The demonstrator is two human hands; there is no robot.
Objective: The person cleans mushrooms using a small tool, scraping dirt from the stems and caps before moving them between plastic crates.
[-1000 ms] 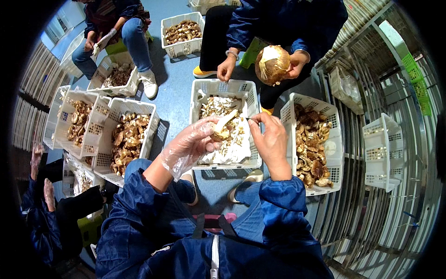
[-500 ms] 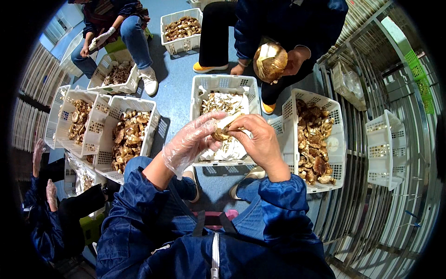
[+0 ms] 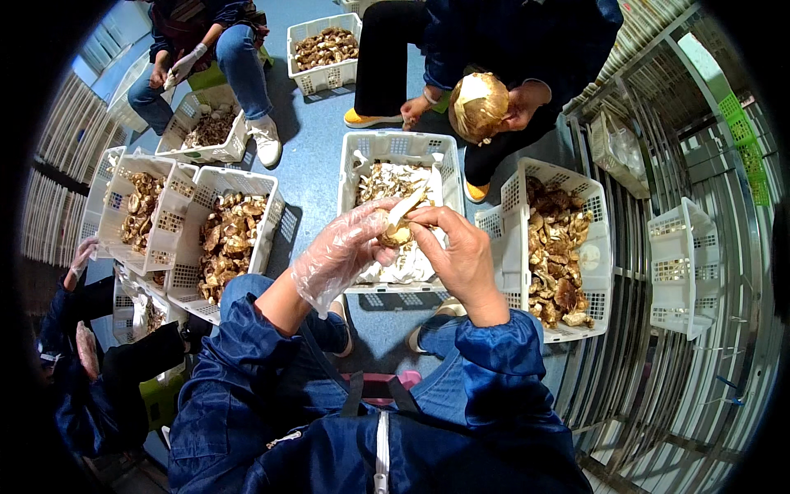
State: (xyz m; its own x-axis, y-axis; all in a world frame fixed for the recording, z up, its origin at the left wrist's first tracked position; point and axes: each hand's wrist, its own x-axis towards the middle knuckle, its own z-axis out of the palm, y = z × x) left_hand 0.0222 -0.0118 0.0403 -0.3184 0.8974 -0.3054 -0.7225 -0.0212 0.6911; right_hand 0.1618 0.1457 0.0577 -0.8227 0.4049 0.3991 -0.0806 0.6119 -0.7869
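My left hand (image 3: 339,251), in a clear plastic glove, is closed around a mushroom (image 3: 397,233) with a pale stem and yellowish-brown cap. Bare, my right hand (image 3: 461,253) pinches at the mushroom's right side with thumb and forefinger. What lies between those fingertips is partly hidden. A pale piece sticks up from the mushroom, and I cannot tell whether it is stem or a loosened strip. Both hands are above a white perforated crate (image 3: 350,177) containing pale mushroom pieces and trimmings.
A crate of brown mushrooms (image 3: 599,284) stands to my right; another mushroom crate (image 3: 265,226) is at my left. Opposite, a co-worker holds a large round brown-and-cream thing (image 3: 480,107). Other people sit at the left. Metal racks (image 3: 642,272) line the right side.
The mushroom has turned slightly in my left hand, and its pale piece stands more upright. My right fingers have shifted a little. Opposite, the co-worker's lower hand has moved left and up.
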